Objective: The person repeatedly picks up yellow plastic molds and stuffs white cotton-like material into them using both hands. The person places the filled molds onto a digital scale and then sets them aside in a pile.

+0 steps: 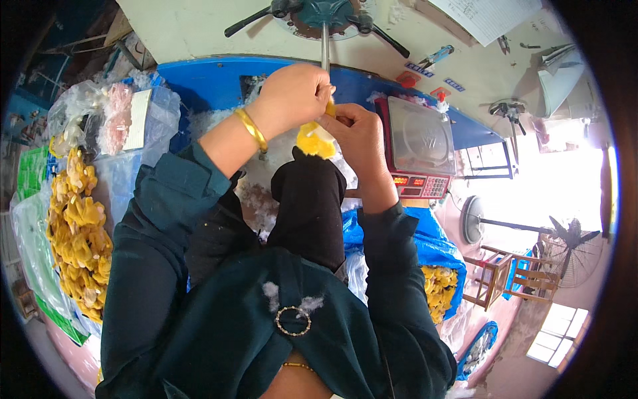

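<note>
Yellow plush piece (315,141) half-hidden by fingers (323,93)

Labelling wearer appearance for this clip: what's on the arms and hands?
Both hands bare, no gloves. Left hand has a gold bangle at the wrist. Right hand shows no jewellery. Both forearms are bare, with dark teal sleeves pushed up toward the elbows.
</note>
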`<state>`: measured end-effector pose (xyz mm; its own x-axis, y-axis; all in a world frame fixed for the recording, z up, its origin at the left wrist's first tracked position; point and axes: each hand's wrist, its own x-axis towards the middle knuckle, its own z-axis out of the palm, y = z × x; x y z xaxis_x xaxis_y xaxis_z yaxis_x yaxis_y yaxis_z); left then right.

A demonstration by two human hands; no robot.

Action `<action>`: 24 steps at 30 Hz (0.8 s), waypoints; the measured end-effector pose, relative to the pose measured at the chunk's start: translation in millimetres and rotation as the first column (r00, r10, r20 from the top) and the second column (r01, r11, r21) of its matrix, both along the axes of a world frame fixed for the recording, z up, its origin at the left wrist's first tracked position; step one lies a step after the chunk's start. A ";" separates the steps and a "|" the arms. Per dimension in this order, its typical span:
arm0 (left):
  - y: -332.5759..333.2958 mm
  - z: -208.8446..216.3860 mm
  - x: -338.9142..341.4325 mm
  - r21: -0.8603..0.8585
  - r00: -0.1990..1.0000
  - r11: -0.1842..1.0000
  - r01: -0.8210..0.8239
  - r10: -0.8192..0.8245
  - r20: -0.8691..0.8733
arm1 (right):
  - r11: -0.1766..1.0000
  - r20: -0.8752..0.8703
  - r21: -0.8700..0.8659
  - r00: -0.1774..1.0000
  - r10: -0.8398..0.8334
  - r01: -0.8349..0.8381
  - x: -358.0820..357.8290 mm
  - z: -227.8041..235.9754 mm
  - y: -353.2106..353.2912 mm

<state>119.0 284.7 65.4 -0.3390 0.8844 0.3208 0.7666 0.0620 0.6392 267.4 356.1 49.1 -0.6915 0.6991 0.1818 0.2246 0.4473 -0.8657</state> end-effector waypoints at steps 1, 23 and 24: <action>-2.8 -0.4 3.3 0.002 1.000 1.000 -0.008 0.008 -0.010 | 1.000 0.009 -0.003 1.000 0.006 -0.006 0.6 0.6 0.4; -0.9 -5.3 -11.2 -0.105 0.924 0.987 0.122 -0.075 0.375 | 0.708 -0.201 0.654 0.964 -0.177 0.266 -3.6 -37.4 -34.3; 0.3 -3.1 -13.9 -0.108 0.926 0.987 0.119 -0.071 0.370 | 0.708 -0.224 0.641 0.954 -0.199 0.297 -13.3 -36.4 -29.2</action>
